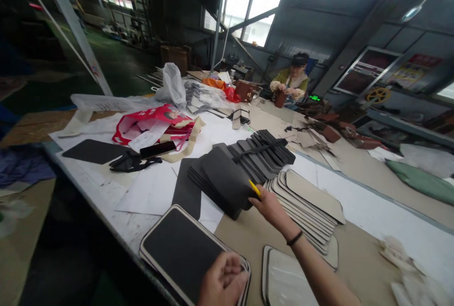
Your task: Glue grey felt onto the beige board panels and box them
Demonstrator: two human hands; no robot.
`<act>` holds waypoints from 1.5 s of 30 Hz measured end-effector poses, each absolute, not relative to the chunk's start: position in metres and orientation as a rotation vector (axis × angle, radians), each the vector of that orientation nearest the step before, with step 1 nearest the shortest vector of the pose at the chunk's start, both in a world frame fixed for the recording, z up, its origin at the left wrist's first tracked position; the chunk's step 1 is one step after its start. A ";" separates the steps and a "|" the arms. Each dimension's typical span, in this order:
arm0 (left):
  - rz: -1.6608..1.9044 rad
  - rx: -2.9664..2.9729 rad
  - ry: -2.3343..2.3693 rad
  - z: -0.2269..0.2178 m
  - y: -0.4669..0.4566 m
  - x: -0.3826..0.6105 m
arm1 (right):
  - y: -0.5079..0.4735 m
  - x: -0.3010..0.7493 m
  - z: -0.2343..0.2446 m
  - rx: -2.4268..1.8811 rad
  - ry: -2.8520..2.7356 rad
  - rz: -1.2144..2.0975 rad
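Black sheets (225,171) lie fanned in one long row on the table (106,209), well in from its near left edge. The right hand (267,204) is at their near right corner, fingers closed round one yellow tool (254,187); whether it also grips the top sheet, I cannot tell. Nearer than the black sheets, one stack of bordered panels (180,249) sits close along the table edge; the left hand (223,280) is at that stack, blurred, fingers half curled, and I cannot tell whether it grips. Bare brown surface (236,235) shows just nearer than the black sheets, giving room between stacks. Right of the black sheets are at least eight fanned beige panels (314,192), and nearer, one plastic-topped stack (285,277). Left of them lie one phone (158,149), one red bag (142,124) and one separate dark sheet (92,151). Beyond sits one person (291,81).
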State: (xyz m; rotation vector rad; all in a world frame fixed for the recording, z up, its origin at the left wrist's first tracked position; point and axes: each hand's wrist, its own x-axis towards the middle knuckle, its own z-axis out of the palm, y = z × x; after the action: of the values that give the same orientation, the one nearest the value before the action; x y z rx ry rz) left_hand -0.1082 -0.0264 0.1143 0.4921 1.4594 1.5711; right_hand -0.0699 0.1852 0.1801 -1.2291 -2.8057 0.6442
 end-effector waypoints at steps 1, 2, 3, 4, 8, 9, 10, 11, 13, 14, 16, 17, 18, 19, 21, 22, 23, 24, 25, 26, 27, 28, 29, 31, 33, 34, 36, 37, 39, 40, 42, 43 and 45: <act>1.595 0.283 1.322 0.123 -0.022 -0.113 | 0.179 -0.054 0.194 -1.165 -2.781 0.722; 1.593 0.119 1.179 0.132 -0.018 -0.118 | 0.172 -0.035 0.208 -1.106 -2.761 0.797; 1.615 -0.018 1.076 0.141 -0.013 -0.122 | 0.165 -0.016 0.220 -1.055 -2.761 0.896; 1.650 -0.093 0.989 0.148 -0.009 -0.126 | 0.158 0.005 0.231 -1.027 -2.764 0.986; 1.790 -0.190 1.018 0.161 0.007 -0.127 | 0.129 0.096 0.239 -1.230 -2.726 1.355; 1.770 -0.196 1.096 0.160 0.008 -0.123 | 0.120 0.119 0.232 -1.320 -2.660 1.434; 1.719 -0.189 1.176 0.158 0.009 -0.117 | 0.111 0.142 0.222 -1.403 -2.568 1.498; 1.639 -0.175 1.248 0.155 0.008 -0.109 | 0.102 0.165 0.210 -1.480 -2.451 1.551; 1.443 -0.125 1.330 0.147 0.005 -0.089 | 0.083 0.208 0.181 -1.642 -2.141 1.624; 1.341 -0.092 1.341 0.142 0.003 -0.077 | 0.075 0.227 0.167 -1.740 -1.953 1.635; 1.158 -0.007 1.329 0.131 0.001 -0.053 | 0.064 0.259 0.141 -1.934 -1.595 1.567; 1.082 0.042 1.324 0.124 0.001 -0.042 | 0.062 0.272 0.129 -2.014 -1.471 1.500; 1.021 0.097 1.323 0.117 0.002 -0.032 | 0.062 0.282 0.120 -2.081 -1.406 1.423; 0.973 0.160 1.328 0.109 0.004 -0.023 | 0.065 0.290 0.111 -2.139 -1.408 1.340; 0.909 0.314 1.370 0.092 0.013 -0.012 | 0.079 0.299 0.097 -2.244 -1.554 1.151; 0.884 0.409 1.415 0.083 0.020 -0.009 | 0.088 0.302 0.091 -2.293 -1.657 1.048; 0.858 0.513 1.475 0.075 0.027 -0.007 | 0.098 0.303 0.086 -2.330 -1.748 0.952; 0.834 0.620 1.550 0.067 0.034 -0.006 | 0.109 0.304 0.082 -2.357 -1.822 0.875; 0.809 0.722 1.635 0.059 0.042 -0.005 | 0.119 0.304 0.078 -2.379 -1.877 0.824; 0.781 0.812 1.723 0.053 0.048 -0.005 | 0.128 0.304 0.075 -2.397 -1.915 0.793; 0.747 0.885 1.803 0.049 0.055 -0.005 | 0.136 0.304 0.072 -2.413 -1.948 0.779; 0.709 0.937 1.871 0.045 0.060 -0.004 | 0.143 0.303 0.070 -2.428 -1.975 0.776; 0.668 0.971 1.924 0.043 0.064 -0.004 | 0.149 0.303 0.069 -2.442 -1.998 0.779; 0.592 1.002 1.995 0.041 0.069 -0.001 | 0.157 0.304 0.065 -2.462 -2.032 0.806; 0.536 1.005 2.035 0.041 0.071 0.001 | 0.161 0.306 0.060 -2.457 -2.066 0.845; 0.513 1.003 2.052 0.041 0.071 0.002 | 0.162 0.307 0.058 -2.451 -2.087 0.857; 0.479 0.991 2.080 0.040 0.072 0.004 | 0.164 0.309 0.052 -2.444 -2.138 0.860; 0.470 0.988 2.088 0.040 0.072 0.004 | 0.165 0.311 0.050 -2.443 -2.166 0.854; 0.464 0.987 2.092 0.038 0.072 0.005 | 0.166 0.314 0.044 -2.439 -2.218 0.840; 0.467 0.988 2.089 0.037 0.072 0.005 | 0.167 0.316 0.042 -2.433 -2.238 0.836; 0.474 0.981 2.086 0.035 0.071 0.005 | 0.168 0.318 0.038 -2.413 -2.262 0.835; 0.477 0.974 2.086 0.035 0.071 0.005 | 0.169 0.318 0.038 -2.402 -2.264 0.838; 0.485 0.957 2.091 0.034 0.071 0.006 | 0.169 0.319 0.037 -2.384 -2.253 0.849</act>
State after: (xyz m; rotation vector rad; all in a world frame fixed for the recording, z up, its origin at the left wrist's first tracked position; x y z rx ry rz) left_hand 0.0057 0.0708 0.0345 0.9572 2.0910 0.4846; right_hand 0.3187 0.1694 0.0372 -2.3842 -2.2535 0.8490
